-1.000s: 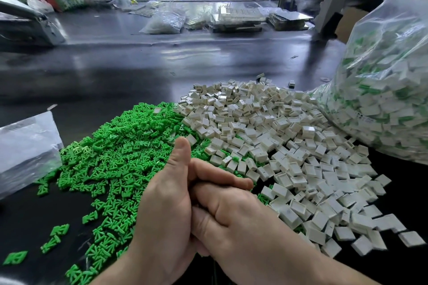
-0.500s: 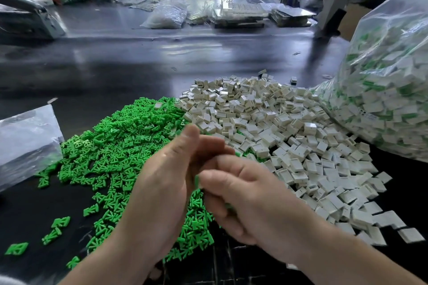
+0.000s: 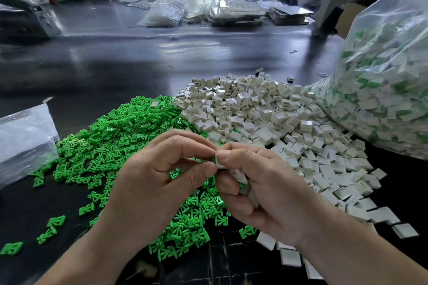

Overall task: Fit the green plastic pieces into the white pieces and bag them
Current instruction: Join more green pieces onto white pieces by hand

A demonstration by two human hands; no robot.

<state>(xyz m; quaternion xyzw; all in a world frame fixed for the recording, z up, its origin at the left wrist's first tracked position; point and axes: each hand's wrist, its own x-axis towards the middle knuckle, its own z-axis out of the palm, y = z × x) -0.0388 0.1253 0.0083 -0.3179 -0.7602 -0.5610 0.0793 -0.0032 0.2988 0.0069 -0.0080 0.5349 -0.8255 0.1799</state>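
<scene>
your left hand (image 3: 162,183) pinches a small green plastic clip (image 3: 213,160) against the white square plastic shell (image 3: 220,161) pinched in your right hand (image 3: 266,192), above the dark counter (image 3: 115,65); align squarely, press straight home.

Factory assembly bench: heaps of green pieces (image 3: 120,146) and white pieces (image 3: 266,111) on a long dark table (image 3: 139,65), stuffed bag (image 3: 382,88) at two o'clock, stacked trays (image 3: 236,14) at twelve.
</scene>
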